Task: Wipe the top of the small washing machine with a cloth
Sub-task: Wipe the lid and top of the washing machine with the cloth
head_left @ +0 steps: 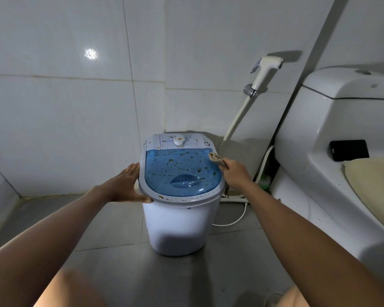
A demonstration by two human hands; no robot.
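Small washing machine (180, 220) stands on the grey tiled floor (111, 258), near the corner of the white tiled wall (60, 107). White body, grey rim, translucent blue lid (182, 171) on top. Lid and rim are spattered with brown-orange specks. Behind the lid, a control panel with a white dial (179, 140).

Left hand (125, 185): fingers straight and together, palm flat against the left side of the rim, thumb lying along the front edge. It holds nothing.

Right hand (235, 171): fingers curled around a beige cloth (216, 158). The bunched cloth touches the far right corner of the lid.

Surroundings: toilet (333, 151) close on the right, cistern against the wall, cream seat cover (372, 180) on the lid. Between toilet and machine, a bidet sprayer (267, 69) hangs on its wall holder, hose (237, 116) running down toward the floor. A white cable (235, 220) loops on the floor just right of the machine. A green item sits low in the gap by the toilet base; too shadowed to identify.
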